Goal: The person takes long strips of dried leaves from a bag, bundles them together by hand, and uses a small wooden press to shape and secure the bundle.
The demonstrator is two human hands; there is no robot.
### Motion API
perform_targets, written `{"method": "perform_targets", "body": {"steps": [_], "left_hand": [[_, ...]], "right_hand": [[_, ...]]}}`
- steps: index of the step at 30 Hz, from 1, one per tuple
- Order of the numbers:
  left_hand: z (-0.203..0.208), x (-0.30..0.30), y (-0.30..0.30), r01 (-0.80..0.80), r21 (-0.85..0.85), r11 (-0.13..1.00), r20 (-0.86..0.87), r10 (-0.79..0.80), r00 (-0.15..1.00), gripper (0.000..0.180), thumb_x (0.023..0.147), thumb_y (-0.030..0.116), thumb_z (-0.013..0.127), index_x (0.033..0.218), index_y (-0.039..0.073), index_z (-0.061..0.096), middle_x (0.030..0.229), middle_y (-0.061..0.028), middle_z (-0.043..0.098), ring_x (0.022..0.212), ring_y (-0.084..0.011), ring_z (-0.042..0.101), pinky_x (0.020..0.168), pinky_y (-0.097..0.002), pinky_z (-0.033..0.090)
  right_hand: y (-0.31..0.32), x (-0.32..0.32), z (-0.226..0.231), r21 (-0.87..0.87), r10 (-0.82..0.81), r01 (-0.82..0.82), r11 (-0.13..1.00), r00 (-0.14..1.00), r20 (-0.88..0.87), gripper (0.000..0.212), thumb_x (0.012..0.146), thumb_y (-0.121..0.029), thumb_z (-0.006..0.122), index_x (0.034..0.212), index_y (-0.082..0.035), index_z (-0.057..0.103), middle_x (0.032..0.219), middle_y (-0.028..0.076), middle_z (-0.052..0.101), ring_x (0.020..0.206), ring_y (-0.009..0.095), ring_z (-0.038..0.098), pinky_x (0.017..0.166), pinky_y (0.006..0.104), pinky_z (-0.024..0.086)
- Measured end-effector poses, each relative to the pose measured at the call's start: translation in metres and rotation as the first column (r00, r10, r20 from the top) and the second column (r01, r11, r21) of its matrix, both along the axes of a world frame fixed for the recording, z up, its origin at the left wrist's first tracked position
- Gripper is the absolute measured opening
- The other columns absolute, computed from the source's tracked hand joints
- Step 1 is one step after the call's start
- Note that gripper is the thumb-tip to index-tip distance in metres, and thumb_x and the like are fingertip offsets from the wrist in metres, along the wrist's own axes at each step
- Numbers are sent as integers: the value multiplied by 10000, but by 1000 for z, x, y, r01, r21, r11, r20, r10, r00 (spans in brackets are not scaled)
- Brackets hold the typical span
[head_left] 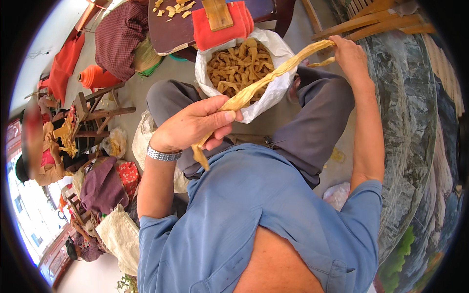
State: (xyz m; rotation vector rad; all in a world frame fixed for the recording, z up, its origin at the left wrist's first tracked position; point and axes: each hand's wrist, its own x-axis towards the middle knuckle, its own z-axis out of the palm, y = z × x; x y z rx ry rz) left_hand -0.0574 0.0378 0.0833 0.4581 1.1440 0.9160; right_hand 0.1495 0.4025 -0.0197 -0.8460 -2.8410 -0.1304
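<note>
A long, wrinkled yellow-brown strip, perhaps a dried vegetable, stretches diagonally between my hands above my lap. My left hand, with a metal watch on the wrist, is closed on its lower part. The strip's loose end hangs below that palm. Farther up and to the right, my right hand grips the other end, where a second short length dangles. Beneath the strip, between my knees, a white sack stands with its mouth spread, holding many similar curled brown pieces.
Beyond the sack is a dark table bearing a red cloth, a wooden block and pale cut pieces. A wooden stool and another person holding yellow strips are at left. A green stone-patterned panel flanks my right arm.
</note>
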Motion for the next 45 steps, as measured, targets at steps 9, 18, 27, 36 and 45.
{"method": "perform_targets", "body": {"steps": [9, 18, 27, 36, 45], "left_hand": [[-41, 21, 20, -539, -16, 842, 376, 505, 777, 206, 1073, 228, 495, 1147, 52, 572, 756, 17, 521, 522, -64, 437, 445, -210, 342], [-63, 36, 23, -671, -52, 740, 431, 622, 653, 314, 1045, 249, 568, 1259, 19, 555, 1020, -81, 647, 911, -159, 657, 774, -267, 565], [-85, 65, 21, -743, 144, 653, 314, 682, 661, 324, 1058, 218, 518, 1298, 1, 533, 1133, -88, 621, 1042, -167, 617, 906, -274, 521], [-94, 76, 25, -886, -91, 454, 541, 770, 339, 236, 1031, 140, 533, 1217, 0, 574, 1026, -47, 652, 911, -155, 638, 799, -276, 545], [-65, 53, 13, -17, -94, 995, -334, -16, 943, 209, 985, 117, 551, 1105, -13, 662, 1002, -79, 694, 845, -168, 638, 752, -320, 534]], "right_hand": [[-180, -35, 55, -264, 489, -669, 695, 708, -510, 547, 836, -216, 735, 1351, -137, 570, 1316, 92, 608, 1251, 262, 569, 1035, 408, 449], [-229, -45, 49, -18, 590, -788, 615, 475, -652, 248, 811, -143, 673, 1049, -177, 733, 1150, 13, 662, 1183, 186, 599, 1023, 381, 455], [-255, -57, 32, -106, 462, -732, 673, 527, -713, 356, 893, -273, 652, 1181, -67, 694, 1249, 96, 660, 1198, 274, 607, 1025, 421, 444], [-256, -50, 37, -149, 490, -705, 693, 612, -620, 405, 831, -273, 698, 1170, -53, 670, 1230, 108, 647, 1165, 273, 606, 1000, 434, 463], [-231, -46, 24, -267, 255, -600, 755, 643, -722, 132, 828, -138, 737, 924, -58, 698, 845, 81, 715, 833, 276, 695, 734, 385, 526]]}}
